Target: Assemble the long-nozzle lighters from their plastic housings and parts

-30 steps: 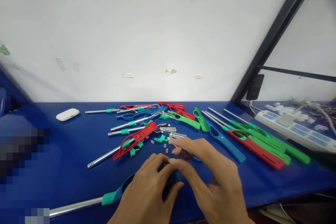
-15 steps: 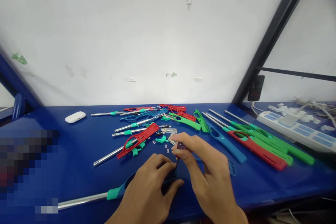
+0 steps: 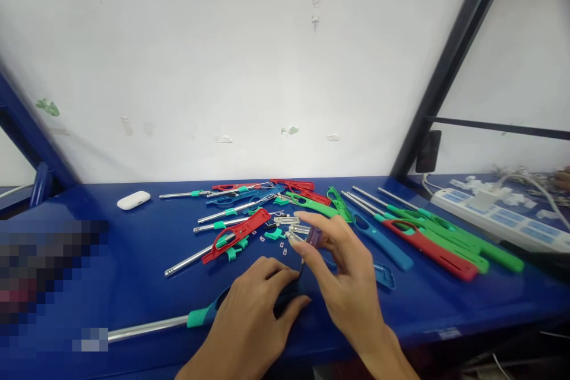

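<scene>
Left hand [image 3: 249,309]: we see it curled around the blue lighter [image 3: 212,313].
Right hand [image 3: 350,276]: thumb and finger nearly closed, pinching a purple-handled tool [image 3: 314,237], thin shaft [image 3: 303,266] angled down toward our lighter.
Blue lighter: by the surface's [image 3: 133,261] near edge, metal tube [image 3: 149,328] pointing toward its left edge.

A blue tabletop [image 3: 133,261] lies before a marked white wall [image 3: 200,59], a dark post [image 3: 440,86] slanting at right.
</scene>
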Available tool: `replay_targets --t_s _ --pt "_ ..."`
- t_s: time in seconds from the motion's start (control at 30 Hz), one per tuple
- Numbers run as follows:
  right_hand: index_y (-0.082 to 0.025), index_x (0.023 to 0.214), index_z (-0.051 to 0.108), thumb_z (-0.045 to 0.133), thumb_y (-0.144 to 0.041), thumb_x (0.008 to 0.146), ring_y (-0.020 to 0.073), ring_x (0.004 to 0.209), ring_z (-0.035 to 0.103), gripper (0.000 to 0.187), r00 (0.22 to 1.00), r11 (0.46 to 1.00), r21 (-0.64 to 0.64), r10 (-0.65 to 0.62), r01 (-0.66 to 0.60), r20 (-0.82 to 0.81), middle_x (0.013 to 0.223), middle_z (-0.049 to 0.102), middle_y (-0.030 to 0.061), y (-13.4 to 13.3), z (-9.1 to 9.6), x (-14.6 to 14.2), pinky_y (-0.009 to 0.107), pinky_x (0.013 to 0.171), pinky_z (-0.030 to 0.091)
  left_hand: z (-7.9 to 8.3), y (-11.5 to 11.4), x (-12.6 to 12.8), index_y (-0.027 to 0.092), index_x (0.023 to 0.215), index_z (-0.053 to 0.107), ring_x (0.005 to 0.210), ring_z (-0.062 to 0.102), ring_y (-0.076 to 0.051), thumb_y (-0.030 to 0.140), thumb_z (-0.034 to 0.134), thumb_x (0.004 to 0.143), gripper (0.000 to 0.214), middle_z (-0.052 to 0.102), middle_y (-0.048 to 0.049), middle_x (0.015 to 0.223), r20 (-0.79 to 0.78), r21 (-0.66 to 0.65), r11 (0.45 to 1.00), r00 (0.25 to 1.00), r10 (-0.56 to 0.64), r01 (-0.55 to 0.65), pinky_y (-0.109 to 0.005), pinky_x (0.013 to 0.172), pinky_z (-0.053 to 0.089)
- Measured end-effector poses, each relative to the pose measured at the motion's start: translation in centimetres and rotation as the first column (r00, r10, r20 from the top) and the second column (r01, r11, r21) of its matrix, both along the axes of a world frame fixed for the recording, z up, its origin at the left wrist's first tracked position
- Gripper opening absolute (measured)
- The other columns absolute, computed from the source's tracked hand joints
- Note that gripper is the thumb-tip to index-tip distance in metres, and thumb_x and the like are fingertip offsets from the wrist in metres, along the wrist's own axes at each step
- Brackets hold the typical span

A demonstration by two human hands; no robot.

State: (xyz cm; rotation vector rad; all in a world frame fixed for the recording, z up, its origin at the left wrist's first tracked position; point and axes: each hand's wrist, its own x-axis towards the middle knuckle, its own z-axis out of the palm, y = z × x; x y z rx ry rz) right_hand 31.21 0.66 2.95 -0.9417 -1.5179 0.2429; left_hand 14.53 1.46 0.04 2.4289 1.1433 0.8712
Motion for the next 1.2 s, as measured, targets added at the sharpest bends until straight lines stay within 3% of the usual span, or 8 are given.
replay_targets --t_s 0.13,0.33,0.5,0.63,0.8,1.03,1.1,1.2 --pt "-0.041 0.127 0.071 0.072 -0.028 0.1 0.0173 0.088 0.066 0.03 1.0 1.0 -0.017 -0.011 0.011 -0.013 0.105 0.068 -0.0008 0.4 -0.2 0.6 0.03 0.076 0.056 -0.3 0.4 0.0 0.021 0.107 0.078 0.09 0.076 -0.026 0.016 0.084 0.086 0.022 0.078 -0.004 0.101 0.001 0.137 0.99 1.0 -0.009 0.009 -0.042 0.082 0.064" --pt "-0.039 0.133 0.07 0.053 -0.024 0.111 0.0169 0.11 0.072 0.032 0.997 0.997 0.001 0.08 -0.08 0.009 0.121 0.076 -0.0017 -0.5 0.7 0.8 0.03 0.097 0.056 0.0 0.6 -1.0 0.022 0.1 0.081 0.087 0.077 -0.024 0.017 0.087 0.084 0.018 0.078 -0.0026 0.1 -0.028 0.164 0.986 0.999 -0.039 0.043 -0.039 0.081 0.065" --pt "-0.034 0.122 0.076 0.063 -0.018 0.105 0.0175 0.101 0.075 0.027 0.952 0.972 -0.134 0.22 -0.195 0.212 0.11 0.081 -0.0024 -1.3 4.4 0.6 0.03 0.091 0.058 0.5 0.3 -2.4 0.025 0.115 0.08 0.098 0.075 -0.025 0.015 0.078 0.092 0.025 0.078 -0.0041 0.108 -0.12 0.128 0.988 0.991 -0.066 0.081 -0.044 0.093 0.063" --pt "-0.03 0.102 0.079 0.078 -0.023 0.097 0.0179 0.088 0.072 0.009 0.887 0.976 -0.196 0.174 -0.097 0.427 0.097 0.079 -0.0036 -0.5 6.9 -0.1 0.031 0.083 0.055 0.7 0.4 -2.7 0.026 0.116 0.079 0.103 0.074 -0.026 0.016 0.076 0.093 0.025 0.076 -0.0042 0.111 -0.131 0.05 0.997 0.99 -0.056 0.063 -0.044 0.094 0.063" --pt "-0.025 0.098 0.074 0.078 -0.027 0.096 0.0174 0.078 0.07 0.005 0.938 0.993 -0.089 -0.048 0.083 0.343 0.091 0.077 -0.0013 0.2 6.1 -0.7 0.031 0.075 0.054 0.5 0.4 -2.7 0.023 0.122 0.076 0.103 0.073 -0.026 0.016 0.074 0.096 0.027 0.076 -0.0052 0.112 -0.138 0.028 0.997 0.988 -0.065 0.069 -0.05 0.102 0.058" --pt "-0.029 0.105 0.076 0.08 -0.021 0.094 0.0163 0.081 0.072 0.015 0.923 0.998 -0.056 0.03 -0.009 0.383 0.099 0.079 -0.0037 -0.4 6.0 -0.5 0.028 0.079 0.057 0.8 0.3 -2.5 0.023 0.123 0.074 0.104 0.07 -0.027 0.017 0.072 0.098 0.026 0.075 -0.0043 0.112 -0.133 0.012 0.999 0.99 -0.05 0.052 -0.048 0.095 0.059" --pt "-0.029 0.106 0.078 0.075 -0.021 0.099 0.0184 0.09 0.074 0.011 0.921 0.998 -0.066 0.026 0.0 0.389 0.103 0.08 -0.0015 -0.6 6.2 -0.4 0.03 0.082 0.059 0.9 0.2 -2.6 0.023 0.123 0.074 0.104 0.069 -0.027 0.019 0.072 0.098 0.025 0.075 -0.0038 0.111 -0.138 0.002 0.999 0.989 -0.052 0.052 -0.048 0.095 0.059" --pt "-0.031 0.121 0.078 0.059 -0.018 0.107 0.0213 0.108 0.075 0.027 0.92 0.996 -0.089 0.065 -0.033 0.388 0.116 0.081 0.0013 -1.1 6.3 0.0 0.034 0.092 0.06 1.0 0.1 -2.6 0.023 0.124 0.074 0.104 0.068 -0.027 0.02 0.071 0.099 0.025 0.074 -0.0041 0.112 -0.148 -0.006 0.999 0.987 -0.055 0.054 -0.047 0.094 0.058"
